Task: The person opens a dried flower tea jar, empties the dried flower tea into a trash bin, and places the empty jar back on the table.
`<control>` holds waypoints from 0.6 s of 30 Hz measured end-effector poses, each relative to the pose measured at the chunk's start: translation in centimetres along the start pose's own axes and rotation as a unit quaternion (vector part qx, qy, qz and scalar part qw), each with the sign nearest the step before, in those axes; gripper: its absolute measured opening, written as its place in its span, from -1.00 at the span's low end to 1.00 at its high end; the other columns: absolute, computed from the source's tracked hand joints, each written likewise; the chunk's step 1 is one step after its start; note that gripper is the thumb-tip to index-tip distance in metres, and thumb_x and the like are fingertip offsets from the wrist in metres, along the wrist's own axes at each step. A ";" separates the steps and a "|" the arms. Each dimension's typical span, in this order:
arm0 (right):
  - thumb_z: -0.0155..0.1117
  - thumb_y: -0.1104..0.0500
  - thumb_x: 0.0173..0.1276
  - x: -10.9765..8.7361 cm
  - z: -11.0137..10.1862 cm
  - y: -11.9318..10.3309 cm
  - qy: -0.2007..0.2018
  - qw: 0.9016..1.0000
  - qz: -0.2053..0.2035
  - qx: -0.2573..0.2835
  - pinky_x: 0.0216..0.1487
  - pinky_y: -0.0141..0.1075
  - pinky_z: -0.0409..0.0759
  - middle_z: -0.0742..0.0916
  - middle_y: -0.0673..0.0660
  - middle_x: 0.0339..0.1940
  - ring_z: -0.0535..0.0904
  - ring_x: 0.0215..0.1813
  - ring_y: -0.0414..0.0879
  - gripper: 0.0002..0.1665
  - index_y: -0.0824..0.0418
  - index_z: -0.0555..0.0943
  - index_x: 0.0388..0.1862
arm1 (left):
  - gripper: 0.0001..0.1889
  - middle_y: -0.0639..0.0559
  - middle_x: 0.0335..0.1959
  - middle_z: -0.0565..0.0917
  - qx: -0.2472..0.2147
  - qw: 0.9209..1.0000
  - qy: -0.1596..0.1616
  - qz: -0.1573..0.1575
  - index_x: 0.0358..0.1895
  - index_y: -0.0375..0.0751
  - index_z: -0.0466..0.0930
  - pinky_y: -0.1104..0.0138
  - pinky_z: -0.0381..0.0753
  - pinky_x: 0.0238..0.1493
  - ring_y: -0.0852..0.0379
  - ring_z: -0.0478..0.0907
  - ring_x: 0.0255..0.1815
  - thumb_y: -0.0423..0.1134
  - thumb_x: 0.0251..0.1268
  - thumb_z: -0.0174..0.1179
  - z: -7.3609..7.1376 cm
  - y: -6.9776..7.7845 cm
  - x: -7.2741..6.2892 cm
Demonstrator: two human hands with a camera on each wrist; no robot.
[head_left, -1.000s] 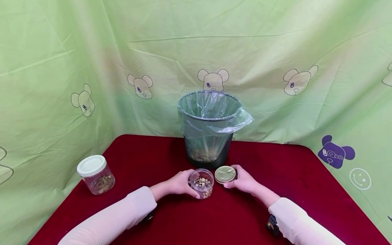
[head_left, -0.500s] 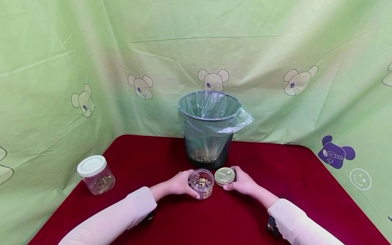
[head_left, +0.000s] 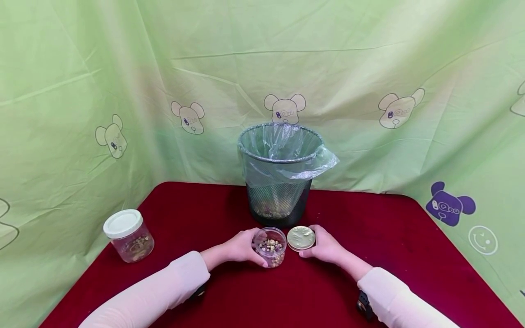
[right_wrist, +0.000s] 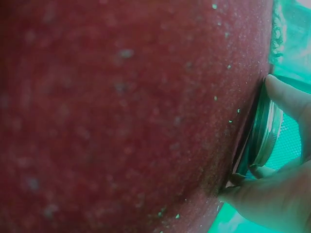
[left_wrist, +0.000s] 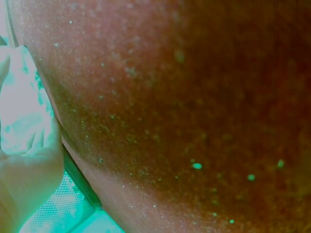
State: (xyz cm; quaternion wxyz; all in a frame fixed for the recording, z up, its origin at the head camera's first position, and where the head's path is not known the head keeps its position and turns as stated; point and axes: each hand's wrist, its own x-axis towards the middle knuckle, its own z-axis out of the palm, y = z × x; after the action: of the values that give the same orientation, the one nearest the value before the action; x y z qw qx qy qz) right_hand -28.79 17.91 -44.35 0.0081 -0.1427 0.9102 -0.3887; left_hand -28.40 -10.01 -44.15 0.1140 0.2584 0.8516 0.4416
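Note:
In the head view, my left hand [head_left: 241, 246] grips a clear plastic jar [head_left: 282, 237] from its left side, thumb at the front. The jar is uncovered and upright, with small dried pieces [head_left: 271, 245] inside, tan and brown. Just to the right, my right hand [head_left: 328, 247] holds a round gold-coloured lid [head_left: 301, 237] by its edge, close over the table. The right wrist view shows the lid's rim [right_wrist: 266, 133] between thumb and fingers. In the left wrist view the left hand [left_wrist: 31, 174] appears at the edge, against the jar's pale, overexposed side.
A black mesh bin [head_left: 283, 189] lined with a clear plastic bag [head_left: 324, 165] stands directly behind both hands, some bits at its bottom. At the left edge of the red-covered table [head_left: 287, 296] is a second jar [head_left: 132, 243] with a white lid [head_left: 123, 223]. Printed green fabric [head_left: 348, 54] surrounds the table.
My right hand and the lid have come very slightly lower and nearer. The left hand and its jar have stayed in place.

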 end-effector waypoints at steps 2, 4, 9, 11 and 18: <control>0.66 0.21 -0.21 0.0 0.1 0.1 0.001 1.000 -0.002 -0.010 0.11 0.00 0.45 0.60 0.24 -0.11 0.53 0.00 0.12 -0.12 0.52 0.40 0.06 | -0.24 -0.14 0.11 0.59 0.000 1.000 0.001 -0.001 0.13 -0.40 0.45 0.33 0.51 0.11 0.02 0.52 0.15 -0.27 -0.24 0.61 0.0 0.1 0.0; 0.68 0.20 -0.23 0.0 0.1 0.3 0.004 1.000 -0.004 -0.019 0.09 -0.02 0.46 0.59 0.21 -0.13 0.53 -0.02 0.10 -0.13 0.49 0.42 0.03 | -0.24 -0.12 0.12 0.59 0.001 1.000 0.001 -0.007 0.13 -0.38 0.45 0.34 0.50 0.12 0.04 0.51 0.15 -0.25 -0.23 0.61 0.0 0.0 0.0; 0.69 0.16 -0.24 0.0 0.2 0.6 0.002 0.999 -0.009 -0.043 0.18 0.04 0.40 0.54 0.40 0.01 0.47 0.11 0.26 -0.13 0.49 0.43 0.01 | -0.25 -0.12 0.12 0.59 0.002 1.000 0.001 -0.010 0.13 -0.38 0.45 0.33 0.48 0.13 0.04 0.51 0.16 -0.25 -0.22 0.60 0.1 -0.2 0.1; 0.68 0.15 -0.23 -0.1 0.2 0.6 -0.004 0.999 -0.010 -0.048 0.27 0.12 0.31 0.46 0.54 0.13 0.35 0.24 0.40 -0.12 0.51 0.43 0.02 | -0.25 -0.11 0.12 0.59 0.002 1.000 0.002 -0.011 0.13 -0.37 0.45 0.33 0.48 0.14 0.04 0.51 0.16 -0.25 -0.22 0.61 0.1 -0.2 0.2; 0.68 0.14 -0.21 -0.2 -0.1 0.5 -0.016 0.998 -0.013 -0.054 0.32 0.27 0.14 0.36 0.64 0.23 0.08 0.36 0.58 -0.15 0.50 0.45 0.00 | -0.24 -0.12 0.13 0.58 -0.009 1.000 -0.001 -0.015 0.14 -0.38 0.44 0.30 0.49 0.15 0.03 0.50 0.17 -0.27 -0.22 0.60 0.1 -0.3 0.3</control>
State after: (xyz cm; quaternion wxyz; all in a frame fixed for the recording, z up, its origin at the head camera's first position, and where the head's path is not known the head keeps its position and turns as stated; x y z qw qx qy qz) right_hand -28.77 18.31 -44.67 0.0094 -0.1613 0.9276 -0.3367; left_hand -28.70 -9.92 -44.44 0.1232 0.2453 0.8514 0.4469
